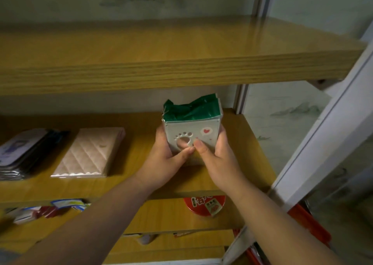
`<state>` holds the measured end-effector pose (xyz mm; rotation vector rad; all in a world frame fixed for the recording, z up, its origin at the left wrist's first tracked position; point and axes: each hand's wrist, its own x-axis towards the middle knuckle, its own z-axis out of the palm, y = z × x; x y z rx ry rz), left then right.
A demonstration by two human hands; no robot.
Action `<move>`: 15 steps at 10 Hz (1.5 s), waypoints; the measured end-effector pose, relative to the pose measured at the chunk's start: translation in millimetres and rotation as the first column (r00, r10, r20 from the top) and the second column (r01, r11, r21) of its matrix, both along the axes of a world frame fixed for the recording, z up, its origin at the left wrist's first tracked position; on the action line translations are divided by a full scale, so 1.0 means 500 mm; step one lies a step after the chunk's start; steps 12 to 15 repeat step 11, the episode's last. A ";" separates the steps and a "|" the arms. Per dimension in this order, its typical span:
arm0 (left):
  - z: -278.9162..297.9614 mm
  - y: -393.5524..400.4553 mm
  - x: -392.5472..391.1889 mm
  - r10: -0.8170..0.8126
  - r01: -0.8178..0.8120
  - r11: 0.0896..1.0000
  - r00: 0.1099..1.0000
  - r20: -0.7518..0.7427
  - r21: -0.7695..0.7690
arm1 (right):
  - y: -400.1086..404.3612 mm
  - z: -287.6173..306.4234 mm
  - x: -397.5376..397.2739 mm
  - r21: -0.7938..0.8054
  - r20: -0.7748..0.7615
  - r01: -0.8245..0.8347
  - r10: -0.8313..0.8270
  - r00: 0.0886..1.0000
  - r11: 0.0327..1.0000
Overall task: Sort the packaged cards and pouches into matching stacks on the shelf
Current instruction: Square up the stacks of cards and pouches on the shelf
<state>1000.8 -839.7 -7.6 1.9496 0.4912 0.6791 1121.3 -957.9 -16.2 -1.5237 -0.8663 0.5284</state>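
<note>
A stack of white pouches [192,130] with a paw-print cutout, a red heart and green tops stands on end on the middle shelf [129,182]. My left hand [165,159] grips its left side and my right hand [216,157] its right side, thumbs meeting on the front face. To the left lies a flat stack of pink quilted packages [88,153]. At the far left edge sits a stack of dark packaged cards [22,151].
A wooden shelf board [161,69] overhangs just above the pouches. On the shelf below lie loose blue, white and red packets [50,208] and a red round lid [204,205]. A white frame [314,143] and glass panel bound the right side.
</note>
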 end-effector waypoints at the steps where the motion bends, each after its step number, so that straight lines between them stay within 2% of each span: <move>1: 0.015 0.004 0.013 0.055 -0.058 0.998 0.992 -0.112 -0.023 | 0.002 0.016 0.013 -0.021 0.033 0.112 -0.112 0.993 0.993; 2: 0.024 -0.003 0.047 0.154 -0.183 0.977 0.959 -0.238 -0.108 | 0.010 0.034 0.045 -0.167 -0.023 0.206 -0.212 0.977 0.964; 3: 0.024 -0.002 0.082 0.204 -0.277 0.954 0.878 -0.433 -0.112 | 0.020 0.038 0.075 -0.396 -0.028 0.193 -0.222 0.975 0.898; 4: 0.025 0.001 0.100 0.191 -0.268 0.960 0.831 -0.523 -0.076 | 0.033 0.033 0.093 -0.494 0.051 0.208 -0.210 0.976 0.845; 5: 0.026 -0.005 0.104 0.157 -0.231 0.970 0.832 -0.532 -0.076 | 0.038 0.032 0.097 -0.577 0.173 0.210 -0.133 0.976 0.789; 6: 0.024 -0.002 0.105 0.138 -0.254 0.955 0.841 -0.523 -0.157 | 0.029 0.035 0.098 -0.614 0.360 0.328 -0.114 0.926 0.718; 7: 0.028 0.015 0.101 0.161 -0.340 0.884 0.865 -0.474 -0.320 | 0.011 0.041 0.093 -0.586 0.423 0.387 -0.138 0.896 0.712; 8: 0.024 0.026 0.085 0.248 -0.341 0.934 0.834 -0.492 -0.108 | -0.013 0.047 0.078 -0.469 0.575 0.489 -0.166 0.801 0.736; 9: 0.016 0.021 0.058 0.345 -0.265 0.937 0.804 -0.485 0.228 | -0.031 0.069 0.067 -0.355 0.705 0.497 -0.122 0.699 0.792; 10: 0.013 0.021 0.018 0.370 -0.173 0.868 0.851 -0.374 0.466 | -0.024 0.090 0.058 -0.280 0.712 0.404 -0.095 0.696 0.871; 11: 0.016 0.020 -0.027 0.371 -0.146 0.800 0.882 -0.289 0.582 | -0.015 0.098 0.035 -0.195 0.665 0.318 -0.114 0.738 0.928; 15: 0.016 0.020 -0.027 0.371 -0.146 0.800 0.882 -0.289 0.582 | -0.015 0.098 0.035 -0.195 0.665 0.318 -0.114 0.738 0.928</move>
